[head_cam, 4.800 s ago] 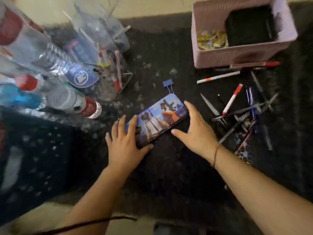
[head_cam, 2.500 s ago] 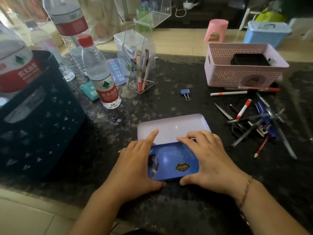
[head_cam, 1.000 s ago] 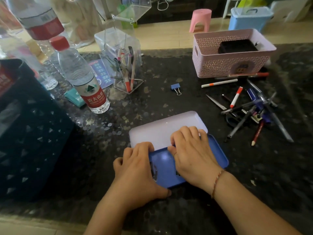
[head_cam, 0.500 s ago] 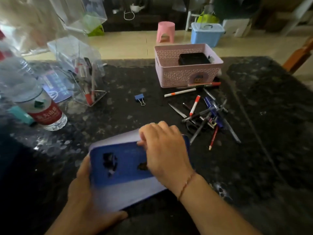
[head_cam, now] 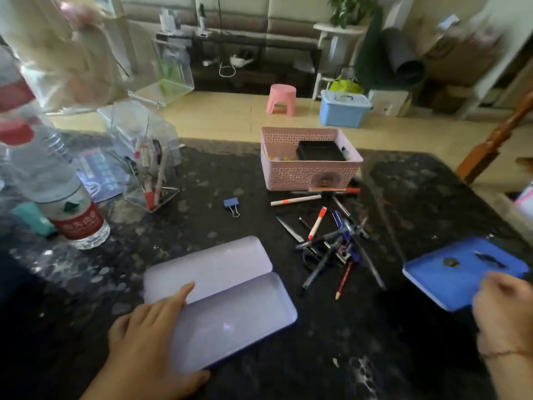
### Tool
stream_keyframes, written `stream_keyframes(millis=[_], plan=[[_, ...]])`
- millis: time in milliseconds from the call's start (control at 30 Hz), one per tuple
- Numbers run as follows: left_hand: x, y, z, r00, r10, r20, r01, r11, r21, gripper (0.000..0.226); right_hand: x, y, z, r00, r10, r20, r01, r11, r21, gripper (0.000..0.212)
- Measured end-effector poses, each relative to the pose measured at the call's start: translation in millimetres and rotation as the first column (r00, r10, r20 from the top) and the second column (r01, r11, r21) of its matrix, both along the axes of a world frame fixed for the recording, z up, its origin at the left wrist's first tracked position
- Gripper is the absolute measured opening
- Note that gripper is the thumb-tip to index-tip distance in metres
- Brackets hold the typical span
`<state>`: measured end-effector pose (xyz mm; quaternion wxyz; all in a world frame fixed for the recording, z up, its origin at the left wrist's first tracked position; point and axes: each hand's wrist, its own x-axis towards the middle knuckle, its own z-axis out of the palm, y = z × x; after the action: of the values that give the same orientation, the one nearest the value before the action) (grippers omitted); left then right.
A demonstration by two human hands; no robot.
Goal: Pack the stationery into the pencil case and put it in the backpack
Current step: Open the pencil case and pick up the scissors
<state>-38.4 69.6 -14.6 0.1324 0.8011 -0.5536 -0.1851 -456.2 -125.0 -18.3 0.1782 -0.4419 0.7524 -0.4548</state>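
Observation:
The tin pencil case (head_cam: 227, 313) lies open and flat on the dark stone table (head_cam: 331, 342), its pale inside showing and nothing in it. My left hand (head_cam: 150, 336) grips its near left edge, thumb inside. My right hand (head_cam: 501, 307) at the far right holds a blue inner tray (head_cam: 458, 272) just above the table. Between them lies a loose pile of pens, pencils and scissors (head_cam: 331, 243). A white marker (head_cam: 295, 200) and a blue binder clip (head_cam: 232, 204) lie farther back. No backpack is in view.
A pink basket (head_cam: 308, 174) stands behind the pens. At the left are a clear pen holder (head_cam: 147, 171), a water bottle (head_cam: 57, 192) and a dark crate (head_cam: 17, 298). Beyond the table's far edge are the floor, a pink stool and a blue box.
The closed case was turned over and opened. My right hand lifted the blue tray out and carried it to the right. My left hand stays on the case.

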Motion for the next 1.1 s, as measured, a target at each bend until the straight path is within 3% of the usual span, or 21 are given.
stream_keyframes(millis=[200,300,400,500,600,667,700,800,1000,1100], plan=[[1.8,-4.4,-1.9,0.999,-0.028,0.031,0.026,0.999,0.037,0.117,-68.0,-10.9,-53.7,0.916,-0.139,-0.376,0.275,0.9,0.338,0.033],[4.5,-5.3,-3.5,0.999,-0.043,-0.005,0.043,0.997,0.07,0.116,-29.6,4.1,-24.2,0.892,-0.104,-0.44,0.293,0.873,0.389,0.026],[4.9,-6.8,-4.2,0.997,-0.071,0.009,0.07,0.994,0.081,0.117,0.0,7.9,-4.7,0.872,-0.106,-0.478,0.28,0.909,0.309,0.018],[5.7,-9.5,-2.2,0.996,-0.083,-0.012,0.084,0.996,0.038,0.123,50.0,11.1,11.5,0.861,0.133,-0.49,-0.117,0.991,0.064,0.011],[9.0,-9.6,-4.3,0.984,-0.157,0.084,0.151,0.986,0.073,0.128,116.6,23.0,12.0,0.718,0.529,-0.452,-0.55,0.83,0.097,0.004],[13.0,-14.1,-1.6,0.983,-0.163,0.085,0.16,0.986,0.035,0.123,153.8,32.5,6.6,0.582,0.62,-0.525,-0.663,0.737,0.135,0.018],[12.5,-14.0,-2.2,0.984,-0.166,0.061,0.16,0.983,0.094,0.118,167.6,36.8,3.7,0.509,0.636,-0.58,-0.684,0.708,0.175,0.031],[8.8,-11.8,7.6,0.99,-0.137,0.039,0.128,0.977,0.171,0.118,181.8,38.2,-2.3,0.399,0.695,-0.598,-0.588,0.695,0.414,0.047],[16.5,-5.7,-0.9,0.98,-0.185,0.078,0.184,0.983,0.023,0.126,176.6,35.7,7.1,0.516,0.636,-0.573,-0.439,0.771,0.461,0.026],[11.5,-3.4,4.3,0.983,-0.177,0.042,0.17,0.977,0.131,0.117,179.0,34.2,7.1,0.492,0.582,-0.648,-0.339,0.813,0.473,0.049]])
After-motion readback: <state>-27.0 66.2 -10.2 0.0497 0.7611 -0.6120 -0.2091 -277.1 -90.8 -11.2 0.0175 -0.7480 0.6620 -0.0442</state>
